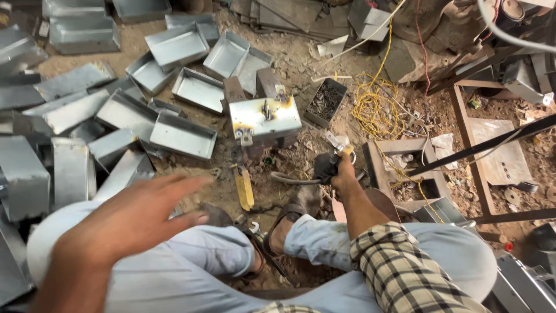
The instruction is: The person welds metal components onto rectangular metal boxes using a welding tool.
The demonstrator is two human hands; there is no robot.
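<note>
Seated low over a dirt floor, knees up, sandalled feet planted.

Our right hand point(340, 171) is closed around a dark welding holder point(325, 167), its grey cable point(289, 179) looping off to the left across the ground. The grip looks firm; the tip itself is too small to make out.

Our left hand point(136, 217) is open, fingers spread and blurred, hovering above the left knee. It holds nothing. Nearest to it are the stacked metal trays point(182, 134) on the left.

The work piece, a shallow metal box point(265, 117), sits straight ahead of our feet, propped on something dark. Scorch marks and a small tab show on its top face, and a bracket hangs at its front left corner.

Notes on doing this well, as we judge it:
- The holder is near the box but not at it; we bring it in slowly, wrist braced on the knee.
- The free hand stays off the box and the bare metal beside it.
- The cable lies close to our feet, so we keep it clear of the sandals.
- A yellow-handled tool point(244, 186) lies between feet and box, within easy reach.
- The yellow wire tangle point(373, 107) and the small bin of hardware point(325, 101) sit right of the box; we keep the holder away from them.
</note>
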